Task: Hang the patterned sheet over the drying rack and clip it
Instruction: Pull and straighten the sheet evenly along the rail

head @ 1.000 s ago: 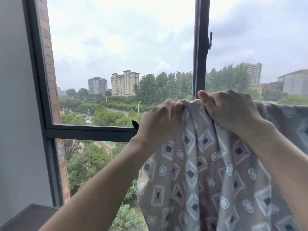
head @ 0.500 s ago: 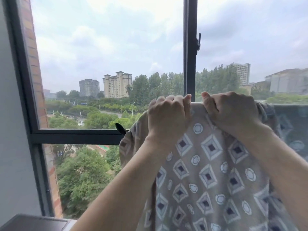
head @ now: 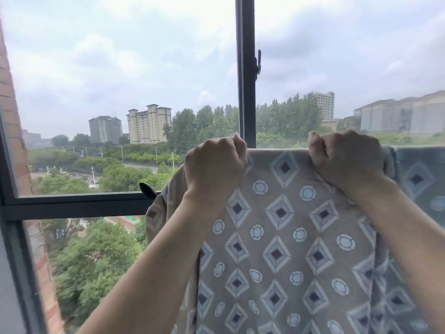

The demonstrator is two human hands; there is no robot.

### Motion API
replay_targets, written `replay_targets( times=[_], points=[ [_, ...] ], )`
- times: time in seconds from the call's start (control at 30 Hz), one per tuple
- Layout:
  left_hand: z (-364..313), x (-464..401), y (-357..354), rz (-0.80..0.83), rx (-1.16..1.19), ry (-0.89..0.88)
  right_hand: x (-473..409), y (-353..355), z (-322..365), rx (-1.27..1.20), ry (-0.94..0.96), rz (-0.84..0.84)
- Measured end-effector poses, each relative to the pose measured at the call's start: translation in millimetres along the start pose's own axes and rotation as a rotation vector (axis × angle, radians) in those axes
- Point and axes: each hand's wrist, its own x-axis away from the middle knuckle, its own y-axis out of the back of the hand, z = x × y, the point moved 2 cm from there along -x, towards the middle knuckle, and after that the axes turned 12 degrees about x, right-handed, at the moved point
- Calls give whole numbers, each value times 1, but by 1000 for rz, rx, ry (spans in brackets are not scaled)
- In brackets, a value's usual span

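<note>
Both hands are raised in front of a dark-framed window (head: 245, 68), each clenched on the top edge of the sheet (head: 284, 237). The left hand (head: 215, 165) curls its fingers over the edge near the sheet's left end, knuckles toward the camera, and its grip grasps the fabric. The right hand (head: 349, 157) grasps the same edge further right, thumb up and fingers folded over the cloth. Between the two hands the edge runs straight and level, and the sheet hangs down flat from it, grey-brown with diamonds and rings. To the left of the left hand the cloth droops in a loose fold. Right of the right hand more of the sheet (head: 419, 179) hangs in shadow. What the edge lies over cannot be told, since fabric covers it. A small dark clip (head: 148, 190) pokes out just left of the drooping fold, in front of the window's crossbar
</note>
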Motion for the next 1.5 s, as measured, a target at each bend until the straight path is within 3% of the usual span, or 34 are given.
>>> replay_targets(
  times=[0.23, 0.37, 0.5, 0.6, 0.73, 1.03, 1.17, 1.27, 1.37, 1.5],
  points=[
    [-37, -13, -12, 197, 12, -121, 0, -1, 16, -42, 51, -26],
    [-33, -15, -15, 192, -34, -109, 0, -12, -34, -30, 22, -9],
    [-35, -19, -13, 222, -30, 24, 11, -25, -102, -1, -89, -7],
    [-79, -19, -30, 184, 58, -164, 12, -33, -116, 17, -71, -21],
    [-142, -14, -64, 299, 200, -319, 10, -45, -130, 26, -25, -119],
    [-129, -24, -65, 360, 62, -121, 19, -64, -251, 64, -199, -129],
    [-170, -25, -80, 317, 166, -273, 9, -58, -204, -37, 31, -249],
    [-199, -25, -98, 391, 192, -364, 7, -62, -183, -35, 155, -222],
    [-201, -25, -105, 429, 131, -328, 14, -70, -234, -1, 27, -129],
    [-223, -27, -106, 504, 102, -251, 26, -70, -296, 36, -62, -154]
  ],
)
